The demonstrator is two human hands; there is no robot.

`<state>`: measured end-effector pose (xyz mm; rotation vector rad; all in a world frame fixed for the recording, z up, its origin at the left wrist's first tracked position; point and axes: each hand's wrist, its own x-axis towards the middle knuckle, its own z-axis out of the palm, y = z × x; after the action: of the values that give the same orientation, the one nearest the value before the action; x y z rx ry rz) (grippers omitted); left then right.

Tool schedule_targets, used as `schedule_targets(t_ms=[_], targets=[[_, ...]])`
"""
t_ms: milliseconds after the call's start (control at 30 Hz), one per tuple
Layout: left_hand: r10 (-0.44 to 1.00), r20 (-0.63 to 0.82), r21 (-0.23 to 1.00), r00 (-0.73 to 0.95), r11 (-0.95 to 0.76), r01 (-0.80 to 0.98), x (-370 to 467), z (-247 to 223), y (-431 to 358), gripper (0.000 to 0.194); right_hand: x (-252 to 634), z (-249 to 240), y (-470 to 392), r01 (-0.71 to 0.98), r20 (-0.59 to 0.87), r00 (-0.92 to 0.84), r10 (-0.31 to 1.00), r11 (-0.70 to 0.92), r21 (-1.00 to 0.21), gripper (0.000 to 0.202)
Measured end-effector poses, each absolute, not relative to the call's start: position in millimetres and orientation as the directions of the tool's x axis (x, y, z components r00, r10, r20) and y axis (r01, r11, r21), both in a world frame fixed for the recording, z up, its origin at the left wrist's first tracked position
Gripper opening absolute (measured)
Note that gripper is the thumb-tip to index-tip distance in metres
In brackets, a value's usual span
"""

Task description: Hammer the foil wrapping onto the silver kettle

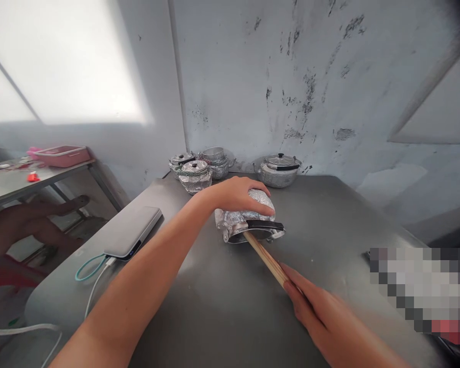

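A small silvery metal pot (230,217) lies tipped on the table with its mouth turned toward me and a black handle grip (266,224) across the front. My left hand (237,194) reaches over the pot and holds it from above, thumb and fingers curved round its body. In my right hand (310,301) is a pale wooden stick (266,259); its far end goes into the pot's mouth, where the tip is hidden. The fingers of that hand are closed round the near end.
Several metal pots (195,176) stand at the far left of the table (214,306), and a lidded one (279,171) stands farther right by the wall. A grey power bank (136,230) with cables lies at left. A pink basket (63,157) sits on another table.
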<state>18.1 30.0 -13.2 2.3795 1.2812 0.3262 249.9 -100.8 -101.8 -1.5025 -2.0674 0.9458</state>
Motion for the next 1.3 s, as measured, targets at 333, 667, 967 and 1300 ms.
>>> schedule_targets(t_ms=[333,667,967,1300], targets=[[0.838,-0.03,0.477,0.544,-0.466,0.745,15.3,-10.8,30.5,0.063,246.7,-94.1,-101.5,0.631,-0.048,-0.33,0.943,0.182,-0.754,0.037],[0.825,-0.047,0.469,0.563,-0.479,0.742,14.8,-11.1,29.1,0.068,242.5,-92.5,-103.1,0.643,-0.077,-0.319,0.945,0.156,-0.749,0.039],[0.834,-0.068,0.473,0.547,-0.456,0.754,15.5,-9.2,28.0,0.068,247.5,-93.8,-98.2,0.666,-0.081,-0.333,0.94,0.173,-0.726,0.038],[0.829,-0.058,0.46,0.557,-0.473,0.752,15.7,-8.8,28.1,0.067,243.3,-89.2,-101.0,0.617,-0.078,-0.341,0.937,0.16,-0.77,0.036]])
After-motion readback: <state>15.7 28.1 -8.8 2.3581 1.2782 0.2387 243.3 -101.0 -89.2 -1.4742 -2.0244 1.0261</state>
